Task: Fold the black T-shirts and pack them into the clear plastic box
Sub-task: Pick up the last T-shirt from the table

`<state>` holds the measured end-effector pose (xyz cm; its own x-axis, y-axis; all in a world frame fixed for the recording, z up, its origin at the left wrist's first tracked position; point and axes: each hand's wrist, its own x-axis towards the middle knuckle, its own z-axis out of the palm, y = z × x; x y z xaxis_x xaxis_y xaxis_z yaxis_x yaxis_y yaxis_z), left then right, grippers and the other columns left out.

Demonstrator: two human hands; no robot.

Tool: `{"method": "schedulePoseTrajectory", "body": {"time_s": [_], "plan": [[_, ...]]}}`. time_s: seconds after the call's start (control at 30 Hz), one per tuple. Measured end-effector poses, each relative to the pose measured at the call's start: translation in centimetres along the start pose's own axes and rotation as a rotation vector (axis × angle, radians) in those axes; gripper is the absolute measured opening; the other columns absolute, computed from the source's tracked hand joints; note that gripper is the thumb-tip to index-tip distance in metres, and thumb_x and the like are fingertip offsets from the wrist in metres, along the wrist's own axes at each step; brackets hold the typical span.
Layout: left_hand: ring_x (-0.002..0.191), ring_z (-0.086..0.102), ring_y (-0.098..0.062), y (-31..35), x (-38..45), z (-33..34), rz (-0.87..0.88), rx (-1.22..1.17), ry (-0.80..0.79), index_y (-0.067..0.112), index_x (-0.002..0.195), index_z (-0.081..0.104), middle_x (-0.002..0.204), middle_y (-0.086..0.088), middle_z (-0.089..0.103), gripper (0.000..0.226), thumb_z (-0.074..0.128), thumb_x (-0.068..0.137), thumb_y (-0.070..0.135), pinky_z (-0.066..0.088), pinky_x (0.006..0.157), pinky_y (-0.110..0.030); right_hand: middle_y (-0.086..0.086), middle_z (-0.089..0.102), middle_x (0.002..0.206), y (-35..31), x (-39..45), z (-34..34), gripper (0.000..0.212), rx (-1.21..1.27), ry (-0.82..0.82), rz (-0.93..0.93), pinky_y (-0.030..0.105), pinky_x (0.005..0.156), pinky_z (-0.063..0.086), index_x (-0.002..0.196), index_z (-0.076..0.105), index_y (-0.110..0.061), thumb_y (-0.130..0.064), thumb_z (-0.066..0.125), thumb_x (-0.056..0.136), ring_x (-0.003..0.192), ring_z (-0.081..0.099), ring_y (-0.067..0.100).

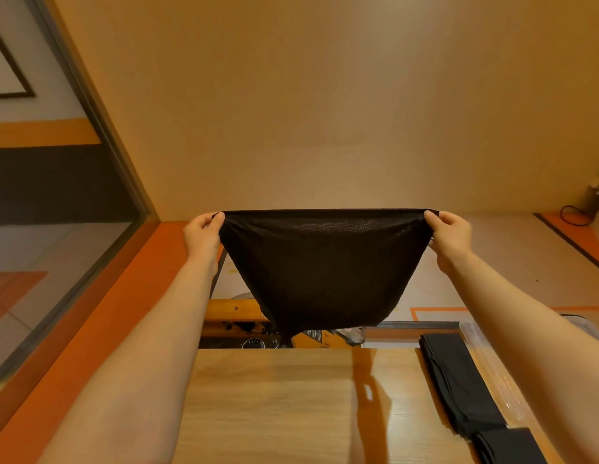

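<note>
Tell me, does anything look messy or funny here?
Nothing looks wrong. The left hand and right hand pinch the stretched black T-shirt level above the wooden table. Folded black shirts lie neatly beside the clear plastic box.

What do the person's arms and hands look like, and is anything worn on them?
Both arms are bare as far as the picture shows: no sleeves reach the forearms. The left hand and the right hand wear no gloves, and no watch, bracelet or ring is visible. No markings show on either arm.
</note>
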<state>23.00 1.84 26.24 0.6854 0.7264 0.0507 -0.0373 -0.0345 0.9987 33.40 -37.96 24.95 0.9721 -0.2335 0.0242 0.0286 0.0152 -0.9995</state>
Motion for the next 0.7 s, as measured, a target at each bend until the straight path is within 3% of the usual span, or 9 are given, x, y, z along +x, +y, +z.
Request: {"method": "schedulePoseTrajectory", "body": {"time_s": [0.1, 0.2, 0.43, 0.57, 0.7], "plan": [[0.088, 0.061, -0.015, -0.6, -1.2, -1.4, -0.019, -0.010, -0.025, 0.007, 0.108, 0.067, 0.095, -0.003, 0.065, 0.018, 0.060, 0.095, 0.017, 0.051, 0.076, -0.027, 0.001, 0.064, 0.084, 0.2, -1.7, -0.2, 0.015, 0.011, -0.010, 0.021, 0.028, 0.068, 0.049, 0.103, 0.067, -0.007, -0.017, 0.058, 0.098, 0.081, 0.060, 0.015], [0.083, 0.058, -0.012, -1.8, -3.0, -2.7, -0.052, 0.007, -0.022, 0.008, 0.110, 0.066, 0.093, -0.002, 0.063, 0.018, 0.057, 0.096, 0.016, 0.047, 0.066, -0.024, 0.004, 0.065, 0.092, 1.7, -3.8, -0.4, 0.018, -0.008, -0.005, 0.061, 0.033, 0.077, 0.053, 0.108, 0.066, -0.006, -0.018, 0.057, 0.098, 0.088, 0.060, 0.018], [0.095, 0.058, -0.018, -6.9, -7.1, -6.4, -0.154, 0.101, -0.044, 0.014, 0.110, 0.064, 0.102, -0.002, 0.063, 0.017, 0.055, 0.098, 0.020, 0.047, 0.067, -0.025, 0.004, 0.061, 0.085, 7.2, -9.5, -2.6, 0.015, -0.080, -0.016, 0.156, 0.039, 0.081, 0.049, 0.098, 0.065, -0.007, -0.018, 0.054, 0.100, 0.089, 0.057, 0.021], [0.103, 0.055, -0.018, -9.4, -9.3, -8.3, -0.192, 0.119, -0.055, 0.016, 0.110, 0.064, 0.102, 0.004, 0.060, 0.016, 0.056, 0.097, 0.021, 0.047, 0.080, -0.031, 0.007, 0.065, 0.093, 9.9, -12.7, -4.2, 0.020, -0.122, -0.032, 0.196, 0.039, 0.082, 0.051, 0.103, 0.067, -0.007, -0.022, 0.054, 0.100, 0.096, 0.060, 0.025], [0.102, 0.057, -0.018, -11.1, -11.4, -10.1, -0.234, 0.100, -0.075, 0.008, 0.115, 0.063, 0.105, 0.001, 0.061, 0.023, 0.055, 0.098, 0.020, 0.051, 0.078, -0.030, 0.012, 0.065, 0.094, 11.4, -16.0, -5.8, 0.022, -0.153, -0.042, 0.222, 0.035, 0.069, 0.054, 0.101, 0.066, -0.006, -0.024, 0.054, 0.100, 0.090, 0.063, 0.025]]}}
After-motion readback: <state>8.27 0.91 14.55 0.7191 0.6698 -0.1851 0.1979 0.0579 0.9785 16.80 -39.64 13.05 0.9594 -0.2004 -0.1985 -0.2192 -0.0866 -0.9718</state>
